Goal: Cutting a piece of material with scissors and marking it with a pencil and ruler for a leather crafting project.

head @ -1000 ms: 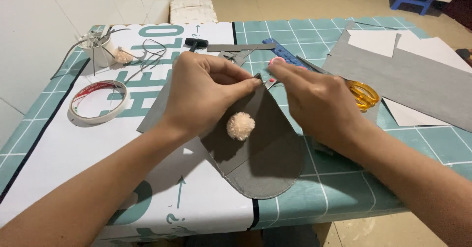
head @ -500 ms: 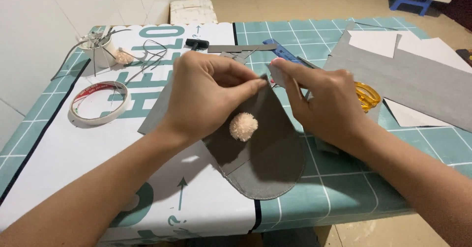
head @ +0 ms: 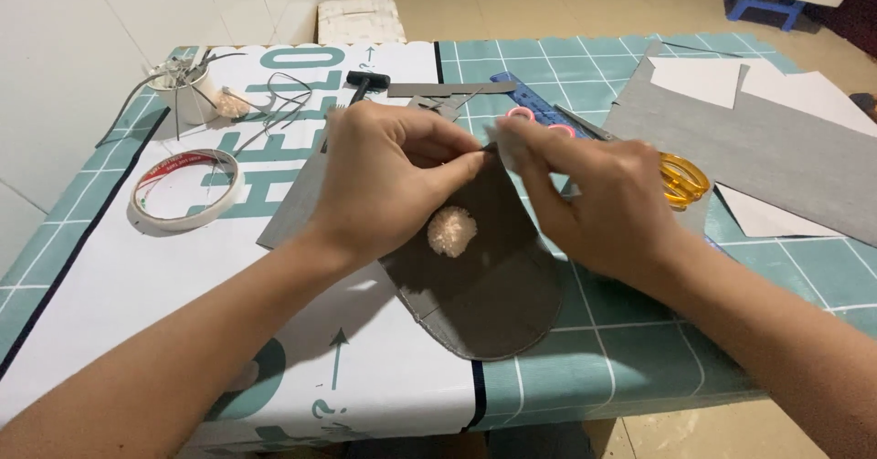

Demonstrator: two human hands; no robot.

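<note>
Fingers [head: 475, 159] pinch grey cone [head: 484, 276]; tape roll [head: 185, 189], scissors [head: 681, 180] nearby.

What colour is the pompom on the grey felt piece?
Pale peach-pink; the pompom shows clearly in the head view.

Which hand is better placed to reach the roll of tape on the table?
The left hand, probably. The white roll of tape lies on its side of the table, while the right hand pinches the top of the grey teardrop-shaped felt piece further away.

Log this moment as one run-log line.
left hand: pinches top of grey felt piece | right hand: pinches same top edge | pompom: on felt | tape roll: left, untouched
</note>
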